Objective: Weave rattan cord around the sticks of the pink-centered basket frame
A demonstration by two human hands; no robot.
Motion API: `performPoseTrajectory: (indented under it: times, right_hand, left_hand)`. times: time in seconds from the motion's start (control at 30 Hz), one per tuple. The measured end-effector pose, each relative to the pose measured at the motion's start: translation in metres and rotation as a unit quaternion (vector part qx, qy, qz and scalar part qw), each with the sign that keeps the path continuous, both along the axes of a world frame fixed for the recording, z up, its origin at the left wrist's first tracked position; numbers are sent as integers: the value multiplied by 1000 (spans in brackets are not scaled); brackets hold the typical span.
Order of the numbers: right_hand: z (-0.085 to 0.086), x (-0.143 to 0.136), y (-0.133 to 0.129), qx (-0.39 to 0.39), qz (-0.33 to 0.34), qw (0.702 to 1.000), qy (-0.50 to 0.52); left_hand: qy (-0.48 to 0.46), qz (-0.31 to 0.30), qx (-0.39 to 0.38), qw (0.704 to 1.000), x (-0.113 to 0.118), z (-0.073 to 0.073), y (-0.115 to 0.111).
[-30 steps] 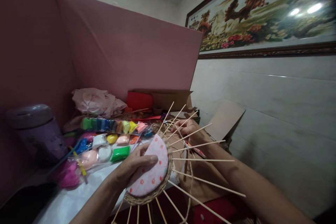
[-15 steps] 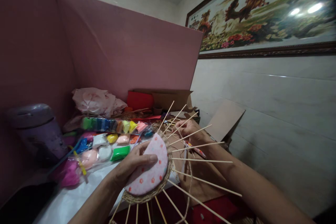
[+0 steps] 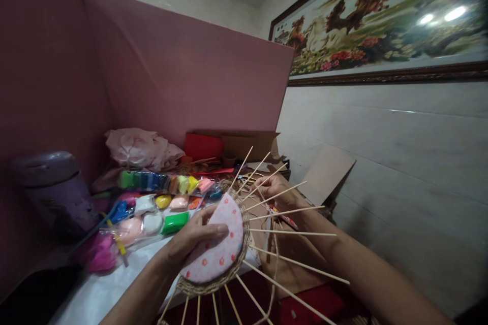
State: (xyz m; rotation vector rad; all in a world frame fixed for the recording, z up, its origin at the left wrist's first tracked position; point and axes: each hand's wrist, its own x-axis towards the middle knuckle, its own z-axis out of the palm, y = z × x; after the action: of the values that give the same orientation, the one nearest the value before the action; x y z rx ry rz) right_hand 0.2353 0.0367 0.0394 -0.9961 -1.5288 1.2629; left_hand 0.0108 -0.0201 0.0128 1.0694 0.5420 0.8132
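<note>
Head view. My left hand was closed on the patterned panel, thumb flat on its face, the other fingers behind it and mostly hidden. The panel lay directly under that thumb; its woven rim curved round to the right of and below the hand. Thin sticks radiated from the rim, several of them passing in front of my right hand.

The right hand was nearly closed, thumb and fingertips drawn together, apparently on the cord. The exact contact was too small to confirm. A slack length of cord hung below this hand, crossing the sticks. Packets of coloured clay lay beyond the left hand.

Step in hand, as I judged it: working the cord between the sticks beside the rim. The next move called for a steady left grip, light cord tension and slack clear of the stick tips.
</note>
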Motion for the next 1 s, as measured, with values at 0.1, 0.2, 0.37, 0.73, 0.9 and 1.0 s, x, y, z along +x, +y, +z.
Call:
performPoseTrajectory:
  times: [0.1, 0.2, 0.37, 0.73, 0.9, 1.0]
  right_hand:
    - [0, 1, 0, 0, 2, 1000, -1]
    - [0, 0, 0, -5, 5, 1000, 2]
    - [-1, -1, 0, -17, 13, 1000, 10]
    - [-8, 1, 2, 8, -26, 999, 37]
    - [-10, 1, 0, 21, -33, 998, 43]
    - [-10, 0, 1, 23, -32, 998, 48]
  left_hand:
    - [0, -2, -6, 1000, 0, 1, 0]
    - [-3, -1, -5, 1000, 0, 0, 0]
    - [-2, -3, -1, 1000, 0, 0, 0]
    - [3, 8, 7, 1000, 1, 0, -1]
    - [-9, -2, -10, 1000, 1, -1, 0]
    - [-10, -3, -9, 1000, 1, -3, 1]
